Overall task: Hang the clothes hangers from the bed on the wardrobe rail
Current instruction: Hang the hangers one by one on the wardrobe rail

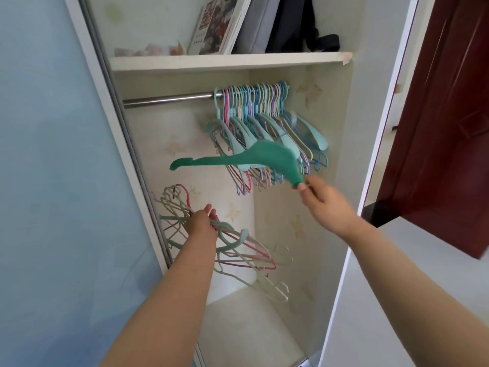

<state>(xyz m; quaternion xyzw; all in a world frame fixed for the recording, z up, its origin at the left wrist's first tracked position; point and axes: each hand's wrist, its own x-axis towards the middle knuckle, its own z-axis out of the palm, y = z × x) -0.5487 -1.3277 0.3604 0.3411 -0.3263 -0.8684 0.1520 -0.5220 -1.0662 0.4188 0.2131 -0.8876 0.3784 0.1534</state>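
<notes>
- Wardrobe rail (169,98) carries pastel hangers (264,123) bunched at its right end.
- My right hand (324,201) pinches a green hanger (254,160).
- My left hand (202,221) grips a hanger bundle (246,260).

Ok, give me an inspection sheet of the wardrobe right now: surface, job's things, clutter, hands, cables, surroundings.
Surface: wardrobe rail, bare on its left half; pale wardrobe floor below.
Job's things: a packed row of pastel hung hangers on the rail's right half; a green hanger, blurred, held just below them, not hooked; a bundle of thin hangers, unhung.
Clutter: on the upper shelf, a leaning printed board, a grey bag and a dark bag.
Hands: left hand grips the bundle; right hand pinches the green hanger's end.
Cables: nothing seen.
Surroundings: blue sliding door at left, dark red door at right.
</notes>
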